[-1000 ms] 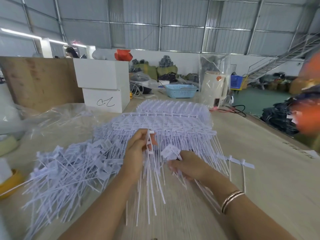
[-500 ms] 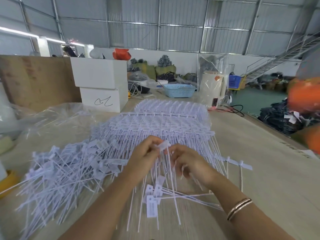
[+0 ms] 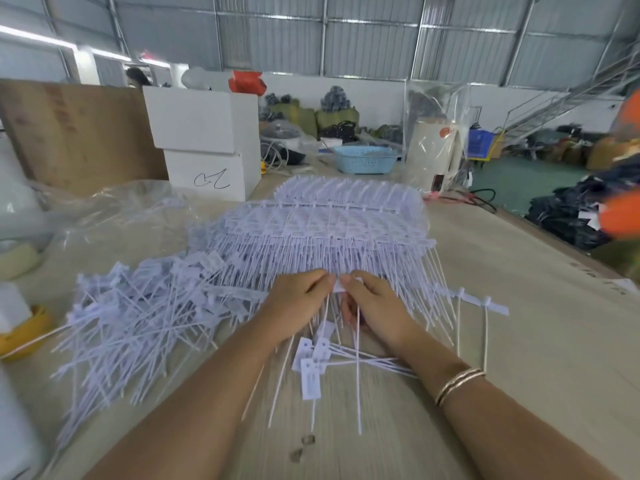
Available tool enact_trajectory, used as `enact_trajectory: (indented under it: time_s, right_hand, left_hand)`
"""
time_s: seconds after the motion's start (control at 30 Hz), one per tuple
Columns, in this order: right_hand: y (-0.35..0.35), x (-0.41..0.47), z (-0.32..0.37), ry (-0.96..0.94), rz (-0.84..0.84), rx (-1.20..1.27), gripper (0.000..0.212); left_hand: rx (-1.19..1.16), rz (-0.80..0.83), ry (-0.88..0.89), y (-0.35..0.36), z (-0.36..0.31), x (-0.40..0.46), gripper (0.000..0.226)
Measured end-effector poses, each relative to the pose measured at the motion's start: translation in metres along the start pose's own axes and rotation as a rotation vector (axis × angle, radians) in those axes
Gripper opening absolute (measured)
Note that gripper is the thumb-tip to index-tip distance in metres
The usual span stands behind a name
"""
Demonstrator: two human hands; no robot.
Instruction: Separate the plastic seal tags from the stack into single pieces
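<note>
A wide stack of joined white plastic seal tags (image 3: 329,230) lies on the wooden table (image 3: 519,341), tails pointing toward me. My left hand (image 3: 298,303) and my right hand (image 3: 374,306) meet at its near edge, and both pinch the flag of one white seal tag (image 3: 341,287) between fingertips. The tag's thin tail hangs down between my hands. A few single tags (image 3: 313,365) lie loose under my wrists. A large heap of separated tags (image 3: 138,313) spreads to the left.
Two joined tags (image 3: 485,306) lie at the right of the stack. Crumpled clear plastic (image 3: 114,216) and two stacked white boxes (image 3: 207,147) sit behind left. A yellow-rimmed object (image 3: 20,334) is at the left edge; a blue basket (image 3: 365,162) stands far back.
My right hand dropped a small bunch of tags below the stack, then came up to meet my left hand. Both now pinch one tag at the stack's near edge.
</note>
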State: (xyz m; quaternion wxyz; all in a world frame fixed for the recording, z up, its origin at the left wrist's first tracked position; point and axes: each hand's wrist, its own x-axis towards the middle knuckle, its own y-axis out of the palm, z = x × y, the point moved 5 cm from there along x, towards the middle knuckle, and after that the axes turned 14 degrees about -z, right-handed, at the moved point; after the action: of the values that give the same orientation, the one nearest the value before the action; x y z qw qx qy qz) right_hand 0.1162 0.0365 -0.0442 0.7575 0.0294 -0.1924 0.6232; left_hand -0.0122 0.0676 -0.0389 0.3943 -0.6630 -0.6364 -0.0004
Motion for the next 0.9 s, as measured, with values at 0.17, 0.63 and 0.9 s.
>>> enact_trajectory:
  time_s: [0.17, 0.63, 0.9]
  right_hand:
    - [0.000, -0.001, 0.003, 0.096, 0.072, 0.076, 0.033]
    - [0.005, -0.003, 0.015, -0.111, -0.076, 0.125, 0.032]
    - [0.001, 0.001, 0.010, -0.138, -0.043, 0.034, 0.025]
  left_hand:
    - [0.004, 0.021, 0.026, -0.006, -0.007, -0.001, 0.034]
    - [-0.331, 0.011, -0.185, -0.004, -0.003, -0.002, 0.033]
    - [-0.333, -0.034, -0.177, -0.012, 0.004, 0.004, 0.033]
